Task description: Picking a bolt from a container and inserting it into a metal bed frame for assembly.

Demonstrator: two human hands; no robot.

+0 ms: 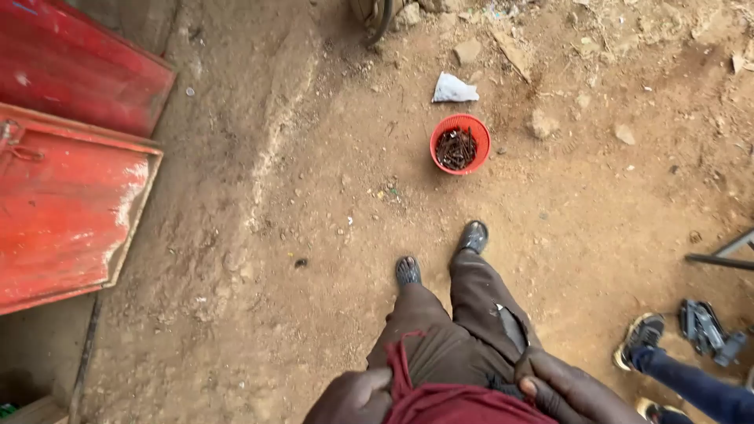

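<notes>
I stand on bare dirt and look down at my brown trousers and dark shoes [473, 235]. My left hand [351, 399] sits at the bottom edge, gripping the hem of my dark red shirt [440, 404] against my hip. My right hand [569, 389] lies flat on my right thigh beside a pocket, fingers together, holding nothing. A small red plastic basket [460, 143] full of dark rusty nails rests on the ground ahead of my feet.
Red sheet-metal panels [67, 196] lie at the left. A crumpled white wrapper [453, 89] and stones lie beyond the basket. Another person's blue trouser leg and shoe [640, 338] show at the right, next to grey metal parts [707, 330] and a dark bar [719, 261].
</notes>
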